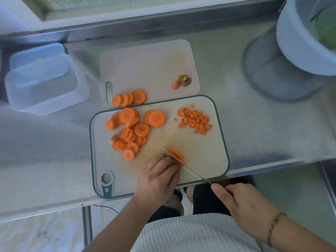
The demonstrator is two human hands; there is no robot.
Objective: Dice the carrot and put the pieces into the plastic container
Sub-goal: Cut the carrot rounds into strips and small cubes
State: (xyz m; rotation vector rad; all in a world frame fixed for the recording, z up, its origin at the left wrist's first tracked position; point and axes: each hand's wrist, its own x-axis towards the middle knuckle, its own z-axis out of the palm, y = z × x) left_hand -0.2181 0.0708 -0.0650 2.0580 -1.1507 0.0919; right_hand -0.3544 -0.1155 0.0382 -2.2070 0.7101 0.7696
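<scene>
On the green-rimmed cutting board (205, 157), near its front edge, we see a few stacked carrot slices (176, 155) pinned under our left hand (159, 176), whose fingers curl down onto them. Our right hand (241, 200) grips the knife (189, 169) by its handle, forefinger stretched along the top; the blade runs up and left from that hand and sits against the stack, just beside the left fingertips.

Left of the hands and further back lies a loose pile of uncut carrot rounds (130, 132), with a few more rounds (129, 98) on the pale second board (145, 66) behind. The diced carrot (195, 120) sits in a small heap at the board's far right corner, well apart from both hands. The plastic container (45, 84) stands off to the far left on the steel counter (263, 128), with nothing orange inside that we can see.

The knife handle is mostly hidden inside our right fist. The carrot top and tip (182, 81) rest on the second board. A pale blue colander (301, 37) is cut off at the upper right; its contents are a green blur.
</scene>
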